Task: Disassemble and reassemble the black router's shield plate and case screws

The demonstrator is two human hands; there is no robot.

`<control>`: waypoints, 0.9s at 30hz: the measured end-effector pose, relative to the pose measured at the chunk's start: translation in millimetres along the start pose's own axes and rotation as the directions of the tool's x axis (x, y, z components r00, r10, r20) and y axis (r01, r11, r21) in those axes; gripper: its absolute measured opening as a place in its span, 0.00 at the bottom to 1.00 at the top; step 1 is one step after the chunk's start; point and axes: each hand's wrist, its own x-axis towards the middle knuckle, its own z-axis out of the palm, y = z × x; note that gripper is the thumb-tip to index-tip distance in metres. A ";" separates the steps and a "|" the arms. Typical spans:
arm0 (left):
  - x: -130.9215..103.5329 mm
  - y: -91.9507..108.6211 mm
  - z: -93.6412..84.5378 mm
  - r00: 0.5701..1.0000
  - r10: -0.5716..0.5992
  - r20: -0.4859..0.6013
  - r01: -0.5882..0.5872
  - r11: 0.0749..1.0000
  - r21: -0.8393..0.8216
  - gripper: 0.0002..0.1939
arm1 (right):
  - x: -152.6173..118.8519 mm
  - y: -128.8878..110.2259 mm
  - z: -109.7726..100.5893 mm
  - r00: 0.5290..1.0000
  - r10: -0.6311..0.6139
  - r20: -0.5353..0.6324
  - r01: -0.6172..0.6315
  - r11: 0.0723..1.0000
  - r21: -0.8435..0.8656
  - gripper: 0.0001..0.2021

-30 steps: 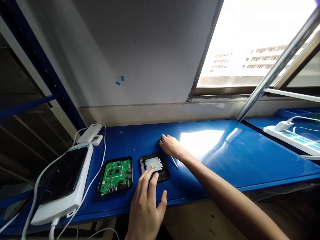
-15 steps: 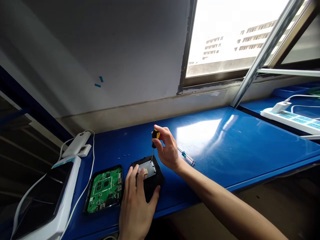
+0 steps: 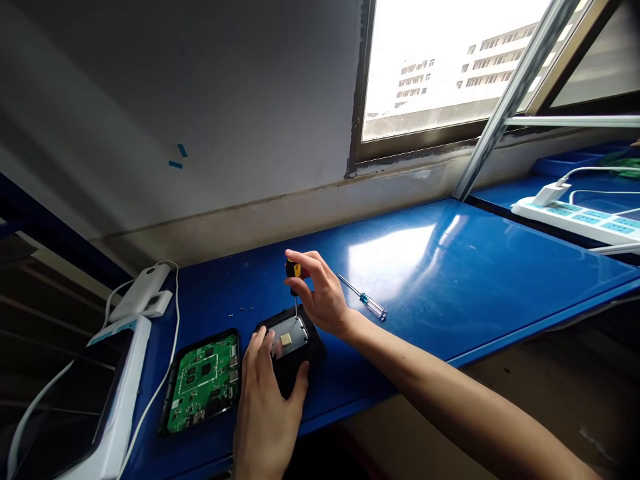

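We find the right hand point(image 3: 320, 293) pinching a screwdriver point(image 3: 293, 269) at the black casing point(image 3: 311, 343) beside the circuit board point(image 3: 203, 380), the left hand point(image 3: 265, 393) spread across that casing, and judge screw work in hand, steady turning required next.

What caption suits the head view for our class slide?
Right hand holds a yellow-black screwdriver upright at the metal plate; left hand rests on black cover.

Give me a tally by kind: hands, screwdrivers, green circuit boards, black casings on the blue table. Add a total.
Hands: 2 (left hand, right hand)
Screwdrivers: 2 (yellow-and-black screwdriver, clear-and-blue screwdriver)
Green circuit board: 1
Black casings: 2 (left casing, right casing)
Total: 7
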 end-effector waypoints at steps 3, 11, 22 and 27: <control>-0.4 0.1 -0.3 1.000 -0.011 0.014 0.012 1.000 -0.006 0.34 | 0.7 0.0 -0.5 1.000 0.008 -0.009 -0.008 1.000 -0.014 0.17; -1.4 -1.8 1.3 0.999 -0.031 0.013 0.031 0.999 0.006 0.38 | 1.0 0.6 -1.4 0.998 0.063 0.010 -0.063 0.998 -0.001 0.15; -0.8 -1.3 4.1 0.997 -0.041 0.064 0.040 0.999 0.026 0.41 | 3.1 -4.2 8.2 0.995 0.097 -0.004 -0.097 0.995 0.034 0.17; -1.4 -2.2 7.0 0.998 -0.012 0.060 0.009 0.999 0.047 0.42 | 4.7 -6.0 10.3 0.995 0.098 0.026 -0.098 0.995 0.020 0.14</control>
